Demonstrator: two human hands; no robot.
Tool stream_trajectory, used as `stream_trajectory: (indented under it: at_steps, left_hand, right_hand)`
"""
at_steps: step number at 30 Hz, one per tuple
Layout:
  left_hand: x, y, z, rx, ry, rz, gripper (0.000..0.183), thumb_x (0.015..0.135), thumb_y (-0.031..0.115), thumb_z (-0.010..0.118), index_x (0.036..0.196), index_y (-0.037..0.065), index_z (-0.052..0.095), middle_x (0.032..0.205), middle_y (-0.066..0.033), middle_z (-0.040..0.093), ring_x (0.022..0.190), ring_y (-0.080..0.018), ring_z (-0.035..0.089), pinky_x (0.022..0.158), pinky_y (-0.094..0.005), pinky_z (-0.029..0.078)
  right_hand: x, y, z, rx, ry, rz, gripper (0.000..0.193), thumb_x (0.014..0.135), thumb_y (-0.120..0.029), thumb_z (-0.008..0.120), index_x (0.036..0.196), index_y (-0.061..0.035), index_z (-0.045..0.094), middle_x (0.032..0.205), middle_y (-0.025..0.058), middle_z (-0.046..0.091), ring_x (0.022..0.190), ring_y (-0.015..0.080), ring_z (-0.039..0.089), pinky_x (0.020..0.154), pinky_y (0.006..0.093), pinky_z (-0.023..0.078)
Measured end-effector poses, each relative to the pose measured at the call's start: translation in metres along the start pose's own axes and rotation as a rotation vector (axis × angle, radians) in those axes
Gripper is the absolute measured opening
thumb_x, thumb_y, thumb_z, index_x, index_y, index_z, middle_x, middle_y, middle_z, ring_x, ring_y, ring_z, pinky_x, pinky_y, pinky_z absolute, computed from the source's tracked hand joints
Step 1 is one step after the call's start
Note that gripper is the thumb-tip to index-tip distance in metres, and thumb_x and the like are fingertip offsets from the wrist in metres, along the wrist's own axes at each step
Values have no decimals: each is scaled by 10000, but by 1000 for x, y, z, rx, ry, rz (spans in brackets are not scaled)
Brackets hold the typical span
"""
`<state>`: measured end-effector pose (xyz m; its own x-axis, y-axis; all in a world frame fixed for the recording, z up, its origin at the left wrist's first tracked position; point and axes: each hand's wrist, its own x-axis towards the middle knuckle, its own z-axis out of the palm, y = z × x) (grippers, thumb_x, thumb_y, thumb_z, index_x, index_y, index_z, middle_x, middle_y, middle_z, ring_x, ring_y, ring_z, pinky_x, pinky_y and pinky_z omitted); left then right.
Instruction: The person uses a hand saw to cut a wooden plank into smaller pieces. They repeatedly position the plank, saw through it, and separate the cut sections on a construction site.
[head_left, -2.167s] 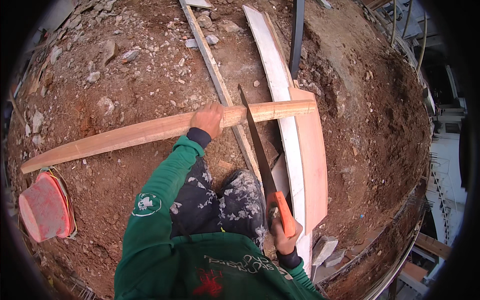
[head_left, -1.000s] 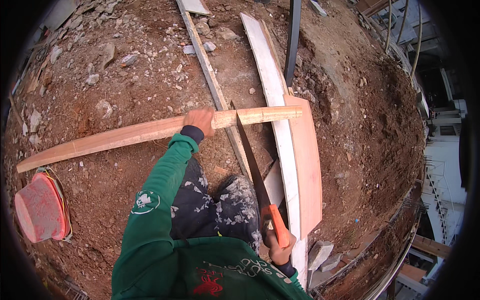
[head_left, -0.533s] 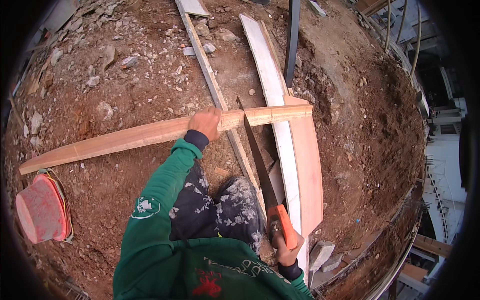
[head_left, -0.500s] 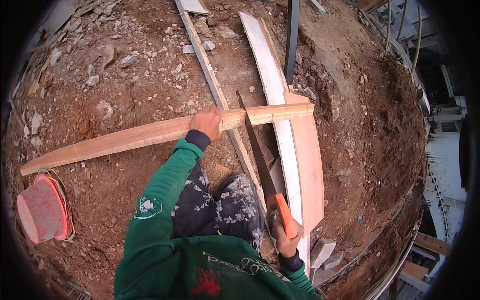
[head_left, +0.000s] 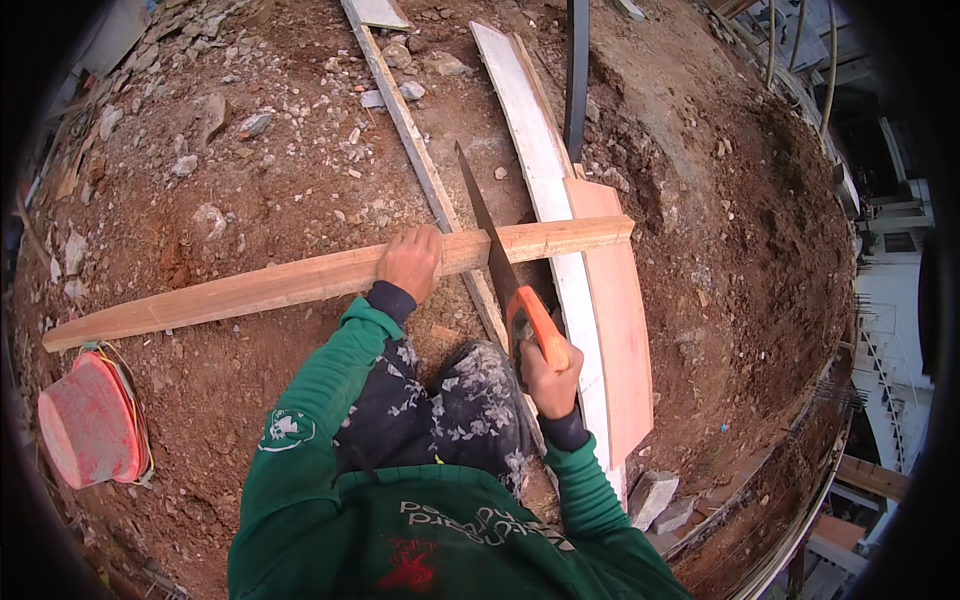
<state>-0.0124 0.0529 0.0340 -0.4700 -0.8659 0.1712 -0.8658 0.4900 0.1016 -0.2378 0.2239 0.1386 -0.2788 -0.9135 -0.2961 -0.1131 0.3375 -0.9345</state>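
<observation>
A long wooden beam point(head_left: 240, 293) lies crosswise in front of me, its right part resting over a narrow wood strip and a white-faced board point(head_left: 575, 310). My left hand point(head_left: 410, 263) grips the beam from above, just left of the blade. In my right hand point(head_left: 552, 380) is the orange handle of a handsaw point(head_left: 500, 262), fingers wrapped round it. The dark blade crosses the beam at a slant, its tip pointing away from me beyond the far edge. How deep the teeth sit in the wood cannot be made out.
Under the beam's right end lies a reddish plywood panel point(head_left: 620, 350). The narrow wood strip point(head_left: 405, 125) runs away from me. A dark metal post point(head_left: 576, 80) stands beyond the boards. At left sits a red bucket point(head_left: 92, 420); grey blocks point(head_left: 652, 498) lie at lower right on rubble-strewn soil.
My right hand has pushed the handsaw forward and leftward, so its handle is nearer the beam and its tip reaches farther past it. My left hand stays on the beam.
</observation>
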Motion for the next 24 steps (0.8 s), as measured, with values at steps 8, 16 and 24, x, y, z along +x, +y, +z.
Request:
stream_trajectory:
  at_steps: [8, 16, 24]
  left_hand:
    - [21, -45, -4, -13, -61, -96, 531, 630, 159, 841, 1080, 61, 577, 1068, -112, 642, 1053, -284, 641, 893, -402, 536]
    - [2, -26, 2, -52, -96, -18, 451, 669, 152, 804, 1043, 46, 575, 1030, -101, 637, 1024, -285, 651, 869, -402, 541]
    - [-7, -16, 6, -29, -8, -7, 520, 631, 134, 820, 1085, 53, 579, 1054, -115, 636, 1024, -302, 644, 890, -400, 532]
  right_hand:
    - [-111, -36, -29, -160, 19, -42, 304, 835, 31, 658, 1133, 79, 692, 810, 22, 662, 724, 86, 576, 649, 284, 485]
    - [-8, -14, 26, -7, -11, 29, 119, 870, -47, 665, 803, 28, 601, 638, 4, 527, 567, 76, 462, 517, 300, 381]
    - [-39, 8, -8, -71, 0, 9, 72, 879, -17, 639, 872, 49, 667, 671, 22, 589, 625, 86, 534, 572, 297, 443]
